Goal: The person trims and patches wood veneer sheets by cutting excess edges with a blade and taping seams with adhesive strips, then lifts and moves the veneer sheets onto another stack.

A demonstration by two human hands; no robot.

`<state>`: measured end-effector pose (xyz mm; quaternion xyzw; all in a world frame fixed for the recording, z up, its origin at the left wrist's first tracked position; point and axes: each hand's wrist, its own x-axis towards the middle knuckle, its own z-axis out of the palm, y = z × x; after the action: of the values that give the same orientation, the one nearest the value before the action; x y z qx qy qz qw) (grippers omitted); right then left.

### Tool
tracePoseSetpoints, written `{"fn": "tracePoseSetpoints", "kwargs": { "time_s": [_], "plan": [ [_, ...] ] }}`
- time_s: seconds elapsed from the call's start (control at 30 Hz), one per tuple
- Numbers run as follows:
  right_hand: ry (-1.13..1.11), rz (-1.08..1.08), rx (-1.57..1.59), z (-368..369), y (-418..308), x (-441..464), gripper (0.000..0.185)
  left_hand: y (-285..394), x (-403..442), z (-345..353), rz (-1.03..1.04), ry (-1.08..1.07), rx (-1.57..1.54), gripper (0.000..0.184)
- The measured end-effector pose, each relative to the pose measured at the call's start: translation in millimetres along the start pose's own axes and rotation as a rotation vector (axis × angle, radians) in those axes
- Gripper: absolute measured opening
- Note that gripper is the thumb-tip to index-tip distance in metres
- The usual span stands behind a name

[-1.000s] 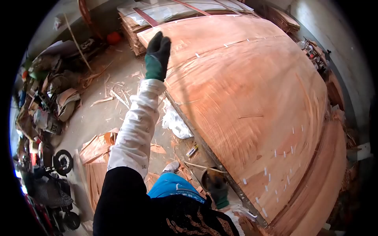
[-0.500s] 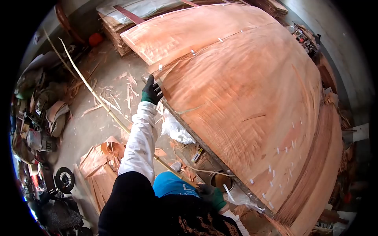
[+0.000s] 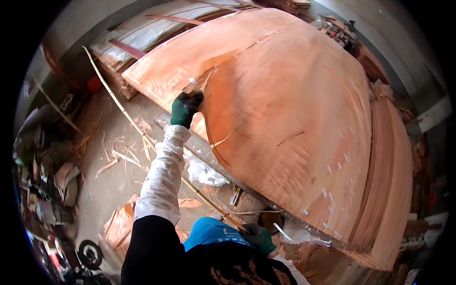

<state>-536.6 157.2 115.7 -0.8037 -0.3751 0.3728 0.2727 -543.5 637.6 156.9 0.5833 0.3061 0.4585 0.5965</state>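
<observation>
My left hand (image 3: pixel 186 109), in a dark green and black glove, is closed on the near left corner of a large thin wood veneer sheet (image 3: pixel 285 109). That corner is raised and curls over, baring a paler sheet (image 3: pixel 159 71) beneath it. Low in the view my right hand (image 3: pixel 260 238), also gloved, is wrapped round the lower end of a long thin bamboo stick (image 3: pixel 114 95). The stick slants up to the left, passing under my left forearm. White tape pieces (image 3: pixel 332 167) dot the veneer's right part.
A dark-edged board (image 3: pixel 209 159) lies under the veneer. Below it are a white plastic bag (image 3: pixel 204 171), a box cutter (image 3: pixel 235 195) and a bucket (image 3: pixel 272 222). Veneer scraps litter the floor (image 3: pixel 102 147). A plastic-covered stack (image 3: pixel 128 35) stands behind; piled sacks (image 3: pixel 47 175) and a wheel (image 3: pixel 90 254) are left.
My left hand has gripped the veneer's corner and lifted it, folding it up and to the right. The stick stays in my right hand. The camera view has shifted slightly.
</observation>
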Motion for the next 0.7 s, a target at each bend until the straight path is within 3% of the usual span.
{"fn": "tracePoseSetpoints", "kwargs": {
  "time_s": [0.03, 0.17, 0.23, 0.3, 0.33, 0.37, 0.43, 0.47, 0.5, 0.53, 0.57, 0.6, 0.63, 0.7],
  "plan": [
    [0.021, 0.011, -0.009, 0.3, -1.8, 0.3, 0.032, 41.0, -9.7, 27.2, 0.005, 0.005, 0.159, 0.026],
    [0.289, -0.100, 0.005, 26.7, 28.0, 3.5, 0.030, 94.4, 4.3, 111.7, 0.171, -0.172, 0.104, 0.027],
    [0.349, -0.011, -0.001, 21.0, 24.4, -2.0, 0.029, 144.9, -5.0, 156.5, 0.151, -0.314, -0.218, 0.029],
    [0.483, 0.057, 0.047, 22.9, 31.2, -10.3, 0.031, 178.5, -0.5, 193.1, 0.378, -0.368, 0.039, 0.024],
    [0.505, 0.169, 0.055, 20.8, 32.2, -16.8, 0.031, 194.9, 2.1, 211.8, 0.362, -0.442, -0.114, 0.026],
    [0.528, 0.150, 0.080, 12.6, 32.0, -29.9, 0.027, 210.2, 5.6, 230.6, 0.340, -0.515, -0.267, 0.027],
    [0.625, 0.194, 0.135, -0.7, 33.2, -53.1, 0.024, 238.7, 20.0, 268.0, 0.529, -0.454, 0.030, 0.030],
    [0.704, 0.156, 0.126, 2.2, 57.7, -66.0, 0.024, 248.5, 30.9, 287.7, 0.625, -0.512, -0.063, 0.031],
    [0.783, 0.121, 0.115, -2.7, 58.1, -77.7, 0.024, 261.8, 26.5, 294.0, 1.010, -0.421, 0.323, 0.033],
    [0.805, 0.233, -0.023, -11.2, 57.7, -96.0, 0.024, 275.3, 21.9, 300.2, 1.392, -0.180, 0.650, 0.036],
    [0.848, 0.194, -0.055, -10.1, 78.4, -109.8, 0.023, 290.7, 70.7, 344.0, 1.466, -0.082, 0.981, 0.044],
    [0.906, 0.300, 0.006, -15.8, 75.3, -124.3, 0.022, 300.5, 71.9, 346.7, 1.440, -0.233, 0.852, 0.028],
    [0.984, 0.267, -0.091, -13.5, 92.8, -137.5, 0.022, 315.6, 70.3, 348.1, 1.405, -0.381, 0.723, 0.013],
    [0.993, 0.372, -0.094, -30.0, 83.2, -165.5, 0.022, 341.3, 29.0, 345.1, 0.204, -0.730, -0.617, 0.014]
  ]
}}
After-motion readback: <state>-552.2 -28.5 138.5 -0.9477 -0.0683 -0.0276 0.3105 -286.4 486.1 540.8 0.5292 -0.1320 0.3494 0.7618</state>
